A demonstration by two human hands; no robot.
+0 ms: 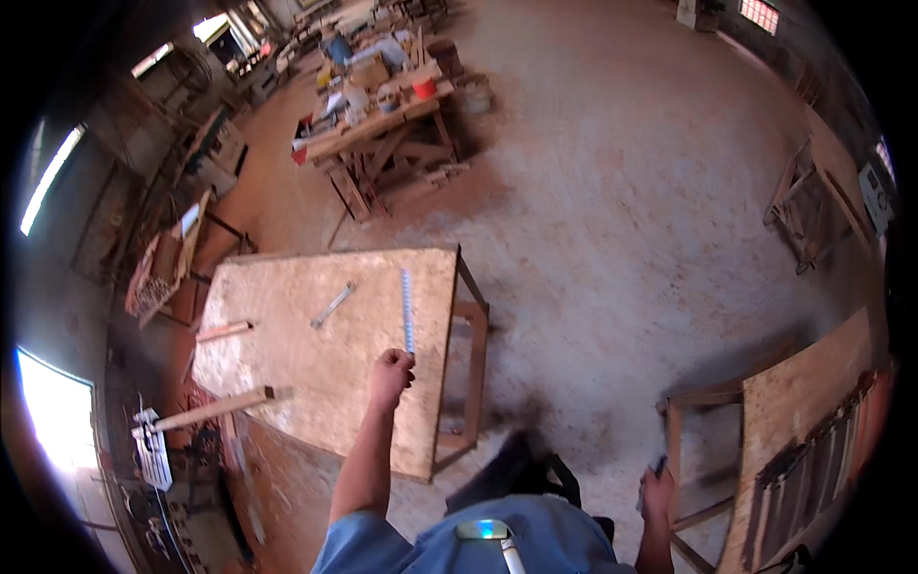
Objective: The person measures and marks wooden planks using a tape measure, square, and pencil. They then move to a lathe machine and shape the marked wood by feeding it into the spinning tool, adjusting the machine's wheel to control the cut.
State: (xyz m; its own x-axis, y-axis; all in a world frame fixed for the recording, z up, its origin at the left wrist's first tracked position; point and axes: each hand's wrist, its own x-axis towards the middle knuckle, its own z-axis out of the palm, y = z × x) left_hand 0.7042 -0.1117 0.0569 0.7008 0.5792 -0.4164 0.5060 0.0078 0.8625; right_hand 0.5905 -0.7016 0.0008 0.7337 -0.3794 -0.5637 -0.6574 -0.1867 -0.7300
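While the L hand (392, 377) is clenched w/ knuckles up over a sheet-topped table, its fingers grip the near end of a narrow pale strip (407, 308) w/ blue marks, prob. a rule or tape. Strip runs straight from the fist twd the table's far edge, nr & roughly parallel to its R side; can't tell if it lies flat or hangs just above. R hand (655, 494), low & well off to the R, away from the table, is curled around a small dark object (660, 466), kind unclear.

On the table (330, 383), L of the strip, a silver wrench (332, 306) lies at a slant; further L, thin wood pieces (226, 331) sit nr the edge. A wooden bar (220, 408) reaches in over the near-L corner.

Below: the wearer's blue shirt (478, 538), dark shoes/legs partly visible. Beyond R hand, a big board (808, 368) on a frame, w/ dark & light slats (813, 469) alongside. Bkgd: cluttered workbench (330, 145) w/ red container (425, 88), concrete floor (612, 230), bright window (57, 177) at far L.
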